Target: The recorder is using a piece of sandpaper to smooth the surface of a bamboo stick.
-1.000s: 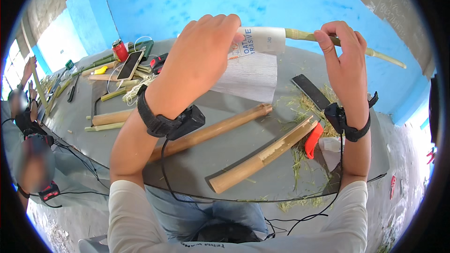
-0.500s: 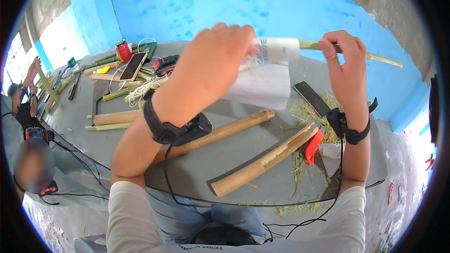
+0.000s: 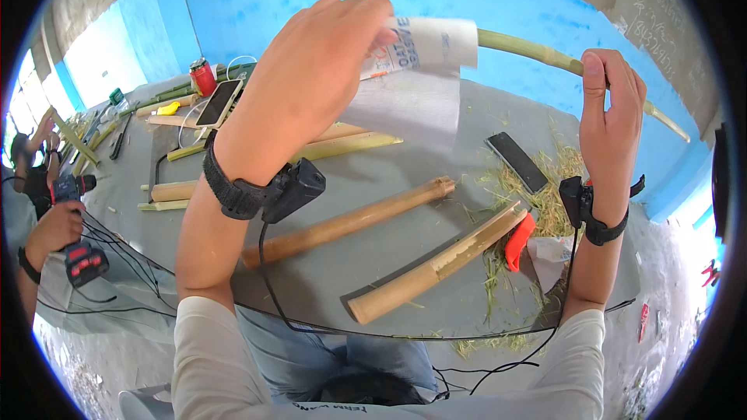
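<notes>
My left hand (image 3: 331,62) is closed around a sheet of white-backed sandpaper (image 3: 420,93), which is folded over a thin green bamboo stick (image 3: 529,48). The sheet's loose part hangs down below the stick. Farther along the stick, my right hand (image 3: 613,113) grips it, and its pale thin end sticks out past the fingers on the right. The stick is held in the air above the table, sloping down to the right. My left fingertips are partly hidden by the sheet.
On the grey table (image 3: 311,295) lie a bamboo pole (image 3: 350,222), a split bamboo piece (image 3: 436,266), an orange-red handle (image 3: 519,243), a dark rectangular slab (image 3: 517,162) and bamboo shavings (image 3: 564,214). A red can (image 3: 203,78) and phone (image 3: 219,103) stand back left. At left, another person's hand holds a drill (image 3: 74,187).
My left hand has moved up and left with the sandpaper. My right hand has shifted right, and more of the stick shows between them. The other person's drill is raised at left.
</notes>
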Motion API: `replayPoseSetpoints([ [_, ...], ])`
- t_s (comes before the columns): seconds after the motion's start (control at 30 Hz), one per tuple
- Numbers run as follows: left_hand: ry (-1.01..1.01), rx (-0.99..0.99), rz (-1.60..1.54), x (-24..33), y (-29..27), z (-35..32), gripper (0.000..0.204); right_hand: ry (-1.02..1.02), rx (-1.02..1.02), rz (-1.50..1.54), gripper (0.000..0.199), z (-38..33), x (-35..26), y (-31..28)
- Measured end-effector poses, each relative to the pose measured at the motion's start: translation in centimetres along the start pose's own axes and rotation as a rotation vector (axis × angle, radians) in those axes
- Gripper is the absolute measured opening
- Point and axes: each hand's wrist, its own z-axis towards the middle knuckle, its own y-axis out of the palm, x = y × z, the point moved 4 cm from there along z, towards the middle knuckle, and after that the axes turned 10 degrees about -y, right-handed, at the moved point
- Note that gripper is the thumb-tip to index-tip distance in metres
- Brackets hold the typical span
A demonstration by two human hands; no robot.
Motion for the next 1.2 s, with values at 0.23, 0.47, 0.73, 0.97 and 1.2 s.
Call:
replayPoseSetpoints([
  [0.23, 0.050, -0.108, -0.077, 2.6, 2.6, -0.8, 0.021, -0.076, -0.128, 0.103, 0.017, -0.3, -2.5, 1.8],
  [0.47, 0.001, 0.024, 0.001, 0.5, -0.5, 0.1, 0.022, 0.000, -0.035, 0.014, 0.022, -0.1, 0.6, 0.3],
  [0.73, 0.029, -0.141, -0.044, 2.8, 2.7, -1.1, 0.023, -0.083, -0.160, 0.112, 0.022, -0.3, -2.9, 2.2],
  [0.97, 0.019, 0.017, 0.057, 1.1, -0.1, -0.1, 0.023, 0.027, -0.015, 0.005, 0.024, -0.2, 0.6, 0.4],
  [1.2, 0.013, -0.062, -0.008, 3.6, 1.1, -0.6, 0.023, -0.111, -0.070, 0.017, 0.023, 0.2, -1.7, 0.8],
])
